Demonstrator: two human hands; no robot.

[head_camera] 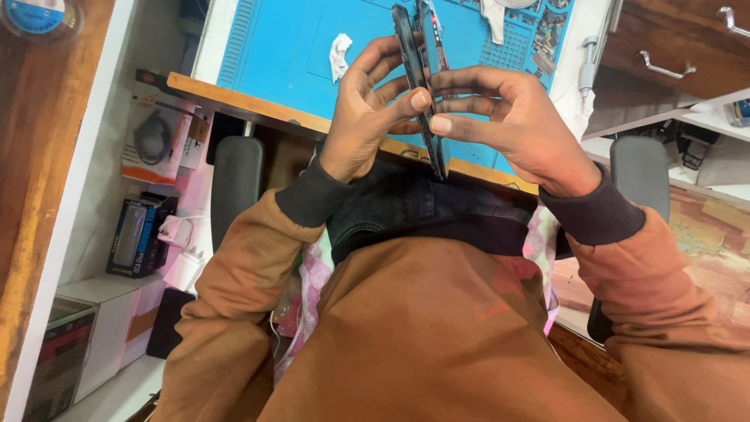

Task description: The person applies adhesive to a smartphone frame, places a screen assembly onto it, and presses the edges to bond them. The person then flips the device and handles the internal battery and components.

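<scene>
Blue matting (281, 55) covers the counter (234, 98) ahead of the seated person, with a crumpled white wipe (339, 56) lying on it. Both hands are raised over the counter's near edge, gripping a dark phone (422, 101) held edge-on (it looks split into two thin layers, parted at the far end). The left hand (363, 117) is closed on its left face, thumb pressed to the edge; the right hand (516, 117) clamps the other side, thumb just beside the left one. Drawers with metal handles (664, 66) stand at right
</scene>
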